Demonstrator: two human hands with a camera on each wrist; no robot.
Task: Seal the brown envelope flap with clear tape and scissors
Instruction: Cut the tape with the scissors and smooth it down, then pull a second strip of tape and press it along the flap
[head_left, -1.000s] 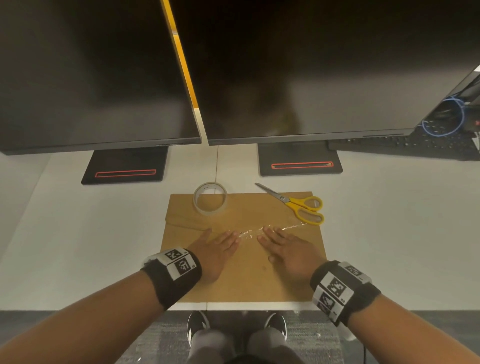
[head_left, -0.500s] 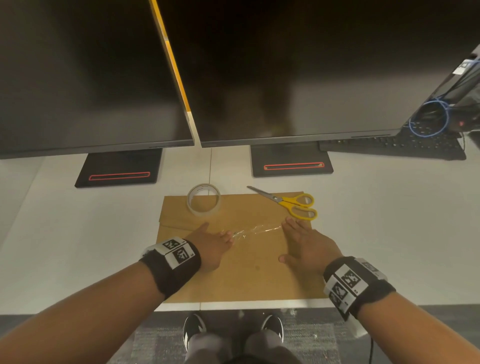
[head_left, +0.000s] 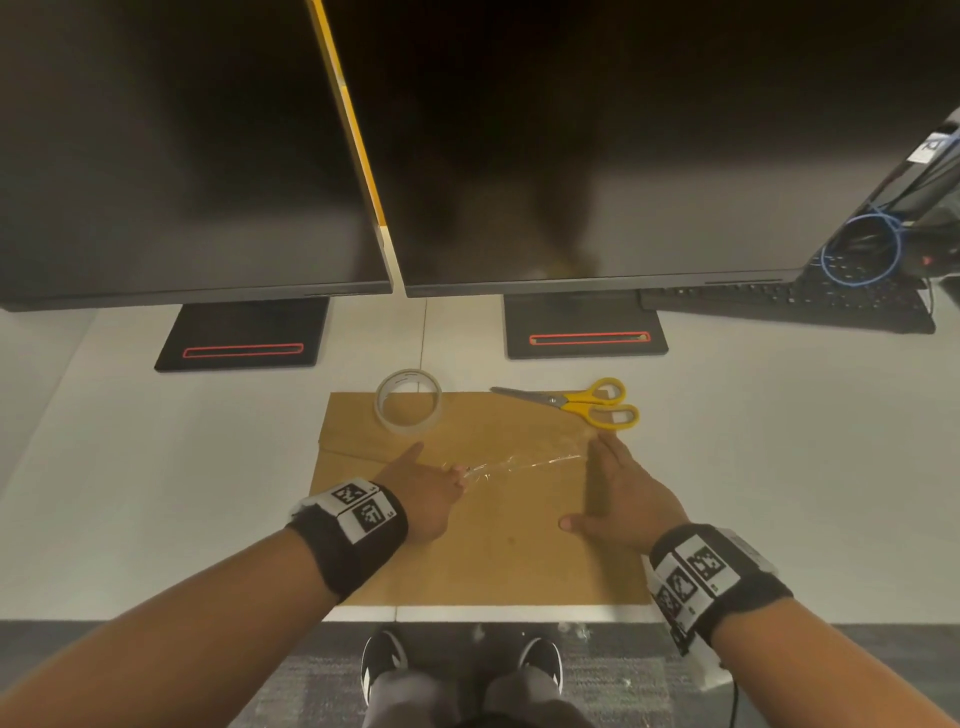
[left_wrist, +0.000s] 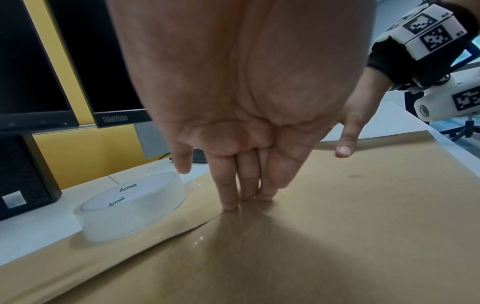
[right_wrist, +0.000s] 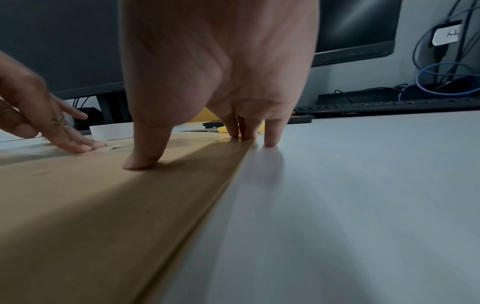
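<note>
A brown envelope (head_left: 483, 551) lies flat near the desk's front edge, its flap folded down. A wrinkled strip of clear tape (head_left: 524, 462) runs along the flap edge. My left hand (head_left: 426, 488) lies flat on the envelope (left_wrist: 337, 236), its straight fingertips (left_wrist: 241, 197) pressing the tape's left end. My right hand (head_left: 618, 493) presses flat at the tape's right end, by the envelope's right edge (right_wrist: 228, 174). The clear tape roll (head_left: 409, 408) sits on the envelope's far left corner. Yellow-handled scissors (head_left: 582, 402) lie shut at the far right corner.
Two dark monitors (head_left: 571, 156) on black stands (head_left: 584, 332) overhang the back of the white desk (head_left: 779, 467). A black keyboard (head_left: 789, 306) and a blue cable coil (head_left: 862, 249) are at the back right. My shoes (head_left: 384, 665) show below the desk edge.
My right hand has slid right along the tape from the envelope's middle to its right edge. The left hand has stayed near the tape's left end.
</note>
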